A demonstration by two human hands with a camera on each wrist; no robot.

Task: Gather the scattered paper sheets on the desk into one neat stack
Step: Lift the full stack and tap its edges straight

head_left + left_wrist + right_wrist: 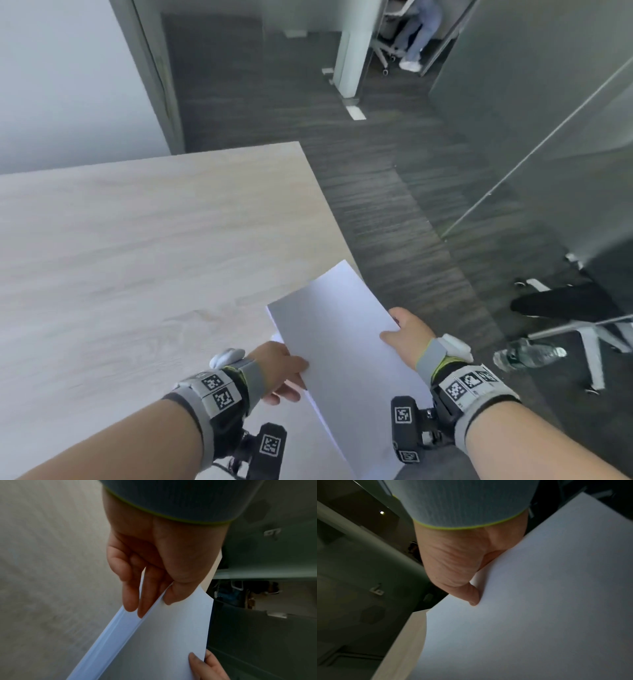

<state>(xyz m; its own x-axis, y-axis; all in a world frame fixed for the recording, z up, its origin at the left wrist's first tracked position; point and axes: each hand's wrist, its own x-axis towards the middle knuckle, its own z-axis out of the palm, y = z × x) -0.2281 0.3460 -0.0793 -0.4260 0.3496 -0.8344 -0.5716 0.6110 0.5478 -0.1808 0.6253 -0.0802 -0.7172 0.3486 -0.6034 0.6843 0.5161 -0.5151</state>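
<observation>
A bundle of white paper sheets is held up off the light wooden desk, near its right front edge. My left hand pinches the bundle's left long edge, thumb on top and fingers beneath. My right hand pinches the right long edge, thumb on top. In the left wrist view the paper sheets show several slightly staggered edges under my left hand. In the right wrist view my right hand presses its thumb onto the top sheet; its fingers are hidden below.
The desk's right edge drops to dark carpet. A glass partition stands at right, with an office chair and a plastic bottle on the floor. A seated person's legs show far back.
</observation>
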